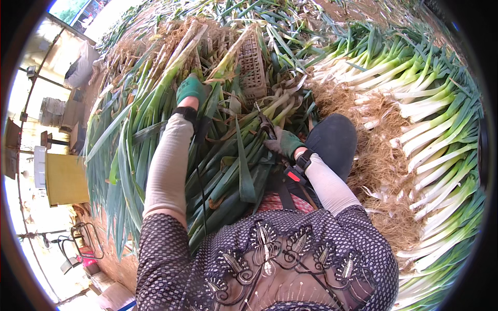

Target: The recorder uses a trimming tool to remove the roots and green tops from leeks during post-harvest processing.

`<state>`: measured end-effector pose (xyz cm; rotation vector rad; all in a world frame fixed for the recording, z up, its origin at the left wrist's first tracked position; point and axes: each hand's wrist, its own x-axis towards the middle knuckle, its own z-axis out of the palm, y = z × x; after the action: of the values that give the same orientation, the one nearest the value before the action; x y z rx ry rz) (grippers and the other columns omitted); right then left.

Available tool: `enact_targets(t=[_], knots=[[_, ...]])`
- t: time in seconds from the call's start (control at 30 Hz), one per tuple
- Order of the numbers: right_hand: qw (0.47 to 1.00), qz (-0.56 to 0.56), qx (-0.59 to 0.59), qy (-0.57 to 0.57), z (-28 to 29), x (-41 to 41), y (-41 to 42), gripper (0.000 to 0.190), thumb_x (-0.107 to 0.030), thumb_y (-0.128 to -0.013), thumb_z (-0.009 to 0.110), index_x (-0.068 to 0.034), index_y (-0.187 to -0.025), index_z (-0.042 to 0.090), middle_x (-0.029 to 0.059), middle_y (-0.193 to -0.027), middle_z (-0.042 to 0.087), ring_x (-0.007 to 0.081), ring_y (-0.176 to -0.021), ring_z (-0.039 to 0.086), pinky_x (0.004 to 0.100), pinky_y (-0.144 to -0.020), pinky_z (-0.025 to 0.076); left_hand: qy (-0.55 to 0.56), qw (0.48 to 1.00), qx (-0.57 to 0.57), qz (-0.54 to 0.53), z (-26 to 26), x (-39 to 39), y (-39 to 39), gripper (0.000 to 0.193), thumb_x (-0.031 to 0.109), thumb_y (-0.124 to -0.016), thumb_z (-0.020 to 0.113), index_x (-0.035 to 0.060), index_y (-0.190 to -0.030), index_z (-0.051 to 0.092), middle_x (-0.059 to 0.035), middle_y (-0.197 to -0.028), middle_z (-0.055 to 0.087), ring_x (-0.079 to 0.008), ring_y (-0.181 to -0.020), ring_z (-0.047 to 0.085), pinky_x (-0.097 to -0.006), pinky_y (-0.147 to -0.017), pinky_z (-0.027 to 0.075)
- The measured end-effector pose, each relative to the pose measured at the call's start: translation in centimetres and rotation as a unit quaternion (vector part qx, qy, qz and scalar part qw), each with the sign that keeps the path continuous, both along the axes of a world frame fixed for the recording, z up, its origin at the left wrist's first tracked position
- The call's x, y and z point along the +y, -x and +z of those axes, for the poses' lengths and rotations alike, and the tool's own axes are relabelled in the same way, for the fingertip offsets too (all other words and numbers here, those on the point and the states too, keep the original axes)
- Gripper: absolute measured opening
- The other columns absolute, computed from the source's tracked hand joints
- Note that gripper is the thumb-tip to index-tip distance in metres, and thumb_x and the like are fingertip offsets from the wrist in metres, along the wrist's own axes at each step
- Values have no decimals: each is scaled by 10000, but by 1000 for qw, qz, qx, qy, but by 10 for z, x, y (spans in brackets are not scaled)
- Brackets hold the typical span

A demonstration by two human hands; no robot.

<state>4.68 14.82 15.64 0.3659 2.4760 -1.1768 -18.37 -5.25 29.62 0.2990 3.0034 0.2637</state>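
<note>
My left hand [190, 91], in a green work glove, reaches into a heap of untrimmed leeks [155, 93] with dry brown roots. Its fingers are mostly hidden, so whether it grips a stalk cannot be told. My right hand [288, 143], also gloved, is wrapped around a dark hand tool with a thin nozzle [266, 125], which looks like an air blow gun. The nozzle points forward, over leeks with long green leaves [229, 167] lying before my lap. A loose leek stalk [231, 52] slants up beside my left hand.
A pale plastic crate [252, 68] stands ahead among the leeks. Cleaned leeks [424, 144] with white shafts and bushy roots lie in a long row on my right, close to my knee [334, 140]. A yellow bin [67, 179] and a metal-framed chair [83, 243] stand left.
</note>
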Motion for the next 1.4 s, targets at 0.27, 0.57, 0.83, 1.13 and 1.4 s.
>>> enact_targets(t=[0.27, 0.57, 0.83, 1.13, 1.4], knots=[[979, -62, 34, 189, 32, -4, -10, 574, -362, -815, 678, -34, -1258, 517, 122, -916, 624, 193, -851, 585, 328, -775, 477, 92, 980, -176, -26, -52, -2, -25, 523, 439, -777, 659, 50, -1125, 686, -209, -1166, 645, -330, -1085, 623, -403, -917, 485], [975, -99, 68, 188, 30, -17, 9, 443, -385, -817, 663, 8, -993, 559, 98, -651, 583, 171, -524, 551, 318, -512, 458, 82, 969, -226, -55, -58, 11, -37, 580, 488, -778, 626, 84, -1192, 658, -164, -1180, 656, -325, -1103, 618, -408, -945, 459], [979, -75, 28, 188, 54, -32, -5, 541, -434, -790, 665, 39, -1037, 578, 134, -752, 626, 241, -736, 638, 358, -679, 501, 101, 971, -212, -48, -70, 7, -41, 544, 471, -781, 646, 94, -1172, 672, -160, -1204, 645, -332, -1122, 610, -410, -946, 474], [975, -155, -9, 159, 17, -4, 46, 501, -423, -768, 688, 44, -916, 586, 128, -683, 615, 205, -559, 603, 341, -511, 475, 79, 974, -204, -60, -78, 6, -45, 526, 455, -786, 644, 93, -1166, 676, -166, -1160, 664, -335, -1091, 624, -404, -949, 463], [979, -198, 3, -44, -41, 45, 113, 1144, -495, -711, 708, 76, -1478, 81, 349, -1316, 485, 397, -1202, 529, 388, -1015, 412, 57, 972, -217, -64, -76, 14, -50, 493, 432, -794, 643, 103, -1160, 678, -155, -1139, 672, -333, -1071, 630, -408, -942, 463]])
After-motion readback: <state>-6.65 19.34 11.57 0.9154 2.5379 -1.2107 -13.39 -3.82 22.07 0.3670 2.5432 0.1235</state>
